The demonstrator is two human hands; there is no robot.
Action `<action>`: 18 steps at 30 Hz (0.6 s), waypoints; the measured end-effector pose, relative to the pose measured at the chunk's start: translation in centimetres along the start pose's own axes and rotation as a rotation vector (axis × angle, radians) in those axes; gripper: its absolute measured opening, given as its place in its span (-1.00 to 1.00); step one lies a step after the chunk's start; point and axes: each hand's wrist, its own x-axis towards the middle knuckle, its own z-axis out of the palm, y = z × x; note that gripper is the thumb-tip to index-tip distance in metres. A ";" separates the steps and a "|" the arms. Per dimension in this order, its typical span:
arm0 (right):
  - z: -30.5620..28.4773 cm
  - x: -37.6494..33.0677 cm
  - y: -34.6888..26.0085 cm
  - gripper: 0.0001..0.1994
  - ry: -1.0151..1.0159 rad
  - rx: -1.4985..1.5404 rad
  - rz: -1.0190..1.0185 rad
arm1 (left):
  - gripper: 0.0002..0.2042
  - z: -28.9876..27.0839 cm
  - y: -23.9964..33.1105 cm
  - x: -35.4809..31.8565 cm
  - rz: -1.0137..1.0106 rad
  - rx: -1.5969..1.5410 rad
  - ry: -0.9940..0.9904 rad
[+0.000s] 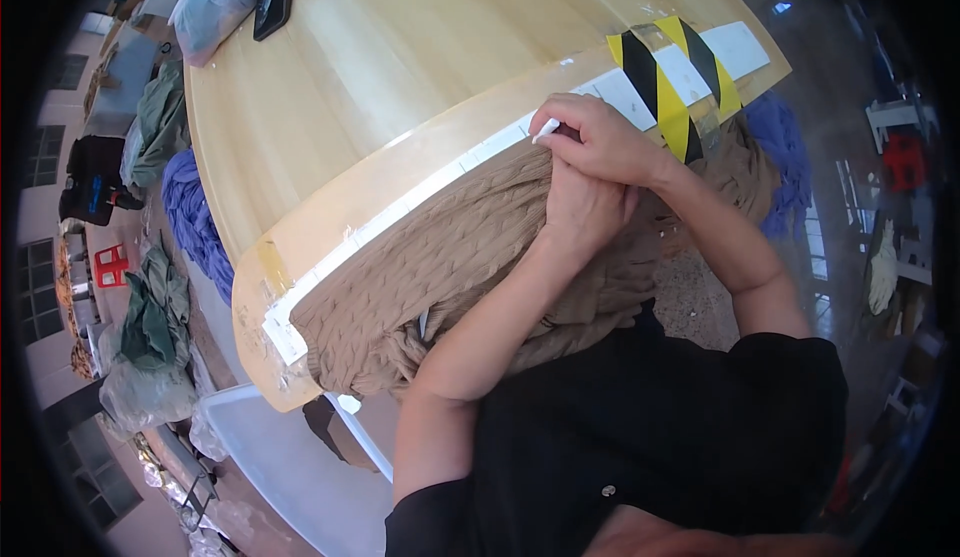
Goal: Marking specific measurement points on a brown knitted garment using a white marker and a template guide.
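- Nearest the camera, the person's black top [640,437] fills the lower edge, with both bare forearms reaching up and away from it.
- The tan cable-knit sweater [440,277] lies draped over the near edge of the pale wooden table [380,57], its bulk hanging down toward the person's lap.
- The left hand [580,207] presses flat on the knit, holding it down just under the table edge; it seems spread, not gripping.
- The right hand [600,137] crosses over the left, touching it, fingers pinched on a small white marker or chalk piece [546,129] whose tip meets the sweater beside the white measuring strip [420,197].
- The step looks like marking or measuring the sweater's edge against the strip; a next move would call for keeping the fabric taut and the tip steady.
- A black-and-yellow striped tape [670,77] crosses the strip just right of the hands.
- Farther off, a blue knit heap [195,227] lies left of the table, and a dark phone [272,5] rests on its far end.
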 end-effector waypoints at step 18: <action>6.1 3.4 -3.7 -0.85 -0.191 0.012 0.050 | -0.40 2.4 -0.5 -0.5 -0.035 0.052 0.125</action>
